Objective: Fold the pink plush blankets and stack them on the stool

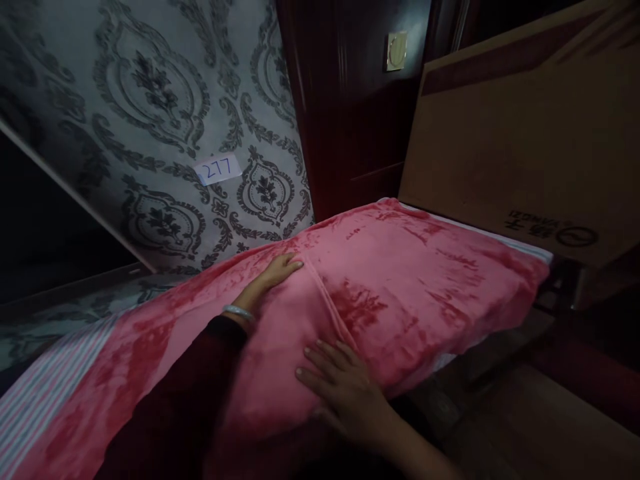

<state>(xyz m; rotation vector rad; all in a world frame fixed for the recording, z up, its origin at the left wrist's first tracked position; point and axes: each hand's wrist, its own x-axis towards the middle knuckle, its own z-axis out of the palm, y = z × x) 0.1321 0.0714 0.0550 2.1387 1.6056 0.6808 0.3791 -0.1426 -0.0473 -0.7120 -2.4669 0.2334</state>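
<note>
A smooth pink cloth with a seam-like edge lies over a pink-and-red plush blanket. My left hand rests on the cloth's upper end, its fingers stretched toward the edge. A bracelet circles that wrist, below a dark sleeve. Nearer to me, my right hand lies flat on the lower part of the cloth with fingers spread. The cloth's near end is blurred and dim, partly covered by my right hand and left sleeve.
A striped sheet shows at the left. Patterned wallpaper with a paper marked 277 stands behind. A dark red door or panel carries a switch plate. A large cardboard box leans at the right.
</note>
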